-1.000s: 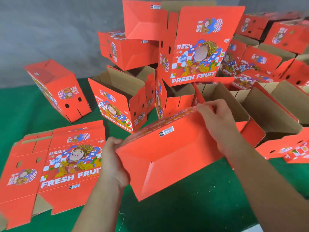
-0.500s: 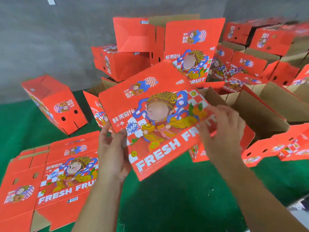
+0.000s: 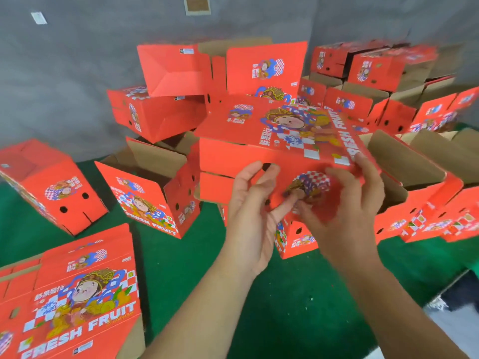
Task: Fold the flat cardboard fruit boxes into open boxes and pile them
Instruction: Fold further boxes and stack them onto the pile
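The folded box (image 3: 280,151) is hanging over the pile (image 3: 259,81) at 12 o'clock. The left hand (image 3: 250,211) is spreading wide below it, and the right hand (image 3: 347,203) is touching its edge with loose fingers. With no firm grip, the box is probably risking to slide off and knock the leaning boxes over.

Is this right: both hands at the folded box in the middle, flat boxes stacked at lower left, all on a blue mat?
Almost. The mat is green, not blue, as the head view shows. The rest holds: the left hand and right hand are at the folded box, and the flat boxes lie stacked at lower left.
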The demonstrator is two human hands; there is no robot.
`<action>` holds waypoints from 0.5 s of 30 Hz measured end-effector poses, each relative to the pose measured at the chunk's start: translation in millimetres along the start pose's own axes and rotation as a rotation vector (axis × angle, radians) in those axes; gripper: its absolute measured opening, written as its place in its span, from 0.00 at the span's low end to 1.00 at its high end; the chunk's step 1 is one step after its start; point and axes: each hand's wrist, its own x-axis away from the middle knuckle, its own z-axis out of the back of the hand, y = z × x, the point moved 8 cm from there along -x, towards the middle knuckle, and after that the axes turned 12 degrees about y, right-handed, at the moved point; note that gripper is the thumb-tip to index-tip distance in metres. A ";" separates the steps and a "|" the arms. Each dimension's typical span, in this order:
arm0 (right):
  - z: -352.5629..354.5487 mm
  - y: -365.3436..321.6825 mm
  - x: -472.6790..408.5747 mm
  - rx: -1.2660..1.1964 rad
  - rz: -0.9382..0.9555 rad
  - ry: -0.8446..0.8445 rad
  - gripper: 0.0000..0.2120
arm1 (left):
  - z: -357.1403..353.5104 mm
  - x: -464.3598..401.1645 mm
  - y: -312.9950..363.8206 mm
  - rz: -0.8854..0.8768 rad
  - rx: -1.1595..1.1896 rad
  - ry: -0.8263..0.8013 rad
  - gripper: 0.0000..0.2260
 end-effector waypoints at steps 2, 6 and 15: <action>4.4 7.5 -8.6 0.068 0.052 0.042 0.29 | -12.3 -4.5 -6.4 0.054 -0.045 -0.084 0.14; -3.7 45.4 -14.0 0.276 -0.008 -0.059 0.34 | -3.9 -34.5 -24.7 0.160 -0.775 -0.042 0.09; -10.4 112.9 -38.4 0.563 -0.217 -0.127 0.39 | 17.6 -29.7 -3.7 -0.354 -0.791 0.256 0.11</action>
